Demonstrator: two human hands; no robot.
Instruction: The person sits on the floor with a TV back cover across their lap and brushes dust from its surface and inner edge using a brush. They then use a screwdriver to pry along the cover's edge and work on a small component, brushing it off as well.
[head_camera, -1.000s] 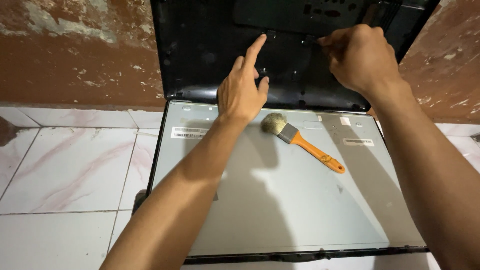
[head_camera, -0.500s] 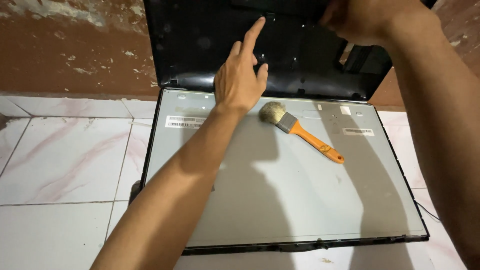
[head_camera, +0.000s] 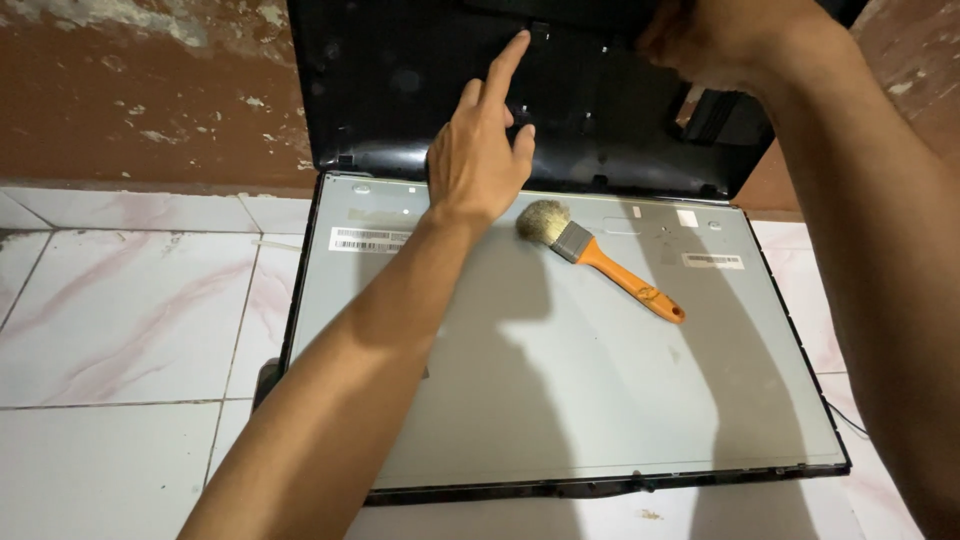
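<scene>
Against the black back cover (head_camera: 400, 90), L hand (head_camera: 480, 160) is spread, index fingertip touching cover's inner face. R hand (head_camera: 720, 40) at cover's top edge, grip can't tell. Below cover: grey panel (head_camera: 560, 400) flat on tiled floor (head_camera: 130, 320), w/ orange-handled brush (head_camera: 600, 262) lying on it just below L hand.

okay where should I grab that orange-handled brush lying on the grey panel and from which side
Take the brush by its orange handle, coming from above on the right. It lies flat on the grey panel, handle pointing down-right, free of the left hand; the bristles sit close to that hand.
</scene>
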